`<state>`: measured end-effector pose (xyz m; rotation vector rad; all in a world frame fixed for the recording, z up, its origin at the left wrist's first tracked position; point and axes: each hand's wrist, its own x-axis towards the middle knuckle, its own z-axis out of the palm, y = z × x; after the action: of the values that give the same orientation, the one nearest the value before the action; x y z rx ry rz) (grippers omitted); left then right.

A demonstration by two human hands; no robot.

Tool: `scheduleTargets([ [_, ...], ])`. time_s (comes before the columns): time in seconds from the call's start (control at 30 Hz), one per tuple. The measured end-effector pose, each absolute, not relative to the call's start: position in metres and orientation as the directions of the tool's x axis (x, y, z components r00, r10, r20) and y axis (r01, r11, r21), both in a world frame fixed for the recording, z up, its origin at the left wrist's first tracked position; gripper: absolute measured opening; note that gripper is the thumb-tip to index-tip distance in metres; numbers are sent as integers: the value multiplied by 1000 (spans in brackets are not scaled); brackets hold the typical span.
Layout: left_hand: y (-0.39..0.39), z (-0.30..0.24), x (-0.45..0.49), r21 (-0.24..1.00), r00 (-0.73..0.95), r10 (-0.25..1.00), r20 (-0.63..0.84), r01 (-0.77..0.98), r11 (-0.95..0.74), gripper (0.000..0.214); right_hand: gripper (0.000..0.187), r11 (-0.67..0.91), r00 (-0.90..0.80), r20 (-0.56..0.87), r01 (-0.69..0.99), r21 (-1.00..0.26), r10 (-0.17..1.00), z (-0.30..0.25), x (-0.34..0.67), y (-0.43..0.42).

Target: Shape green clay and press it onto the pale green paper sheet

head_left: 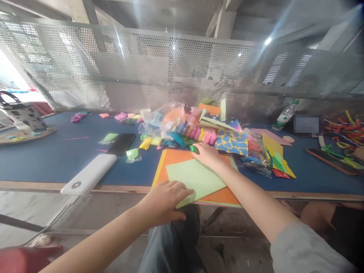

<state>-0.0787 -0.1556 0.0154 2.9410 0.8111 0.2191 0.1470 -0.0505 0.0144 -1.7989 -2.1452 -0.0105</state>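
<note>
A pale green sheet of paper (196,178) lies at a slant over orange sheets (160,167) at the table's near edge. My left hand (167,197) rests on the green sheet's near left corner, its fingers stretched out and the thumb apart below. Further in, my right hand (206,153) is past the sheet's far edge. Its thumb and forefinger pinch a small bright green lump of clay (193,148). Just beyond stand several coloured clay pieces (199,133) in a row and a blue-and-yellow patterned card (231,142).
On the blue table (76,151) are a white power bank (89,174) jutting over the front edge, a dark phone (122,144), a water bottle (286,115) and a painted yellow card (277,155). A perforated metal screen (199,64) stands behind. Pipe cleaners (345,127) lie at right.
</note>
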Motion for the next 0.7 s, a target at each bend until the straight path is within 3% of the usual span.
scheduleTargets([
  [0.1, -145, 22, -80, 259, 869, 477, 132, 434, -863, 41, 37, 201, -138, 265, 953, -226, 954, 10, 140, -32],
  [0.17, -132, 24, -87, 234, 861, 479, 170, 437, -869, 29, 37, 193, -116, 278, 944, -269, 953, 10, 140, -30],
  [0.33, -115, 20, -97, 107, 877, 458, 145, 446, -888, 37, 40, 139, 5, 276, 855, -500, 961, 21, 156, -48],
  [0.53, -135, 11, -71, 57, 862, 489, 131, 486, -872, 34, 38, 107, 33, 145, 519, -848, 989, 14, 161, -65],
  [0.63, -136, 7, -59, 53, 822, 534, 199, 535, -843, 30, 37, 45, 12, 53, 345, -937, 999, 3, 159, -67],
  [0.7, -129, 7, -58, 117, 789, 574, 218, 563, -818, 30, 37, 19, -22, 14, 248, -969, 1000, 1, 160, -66],
])
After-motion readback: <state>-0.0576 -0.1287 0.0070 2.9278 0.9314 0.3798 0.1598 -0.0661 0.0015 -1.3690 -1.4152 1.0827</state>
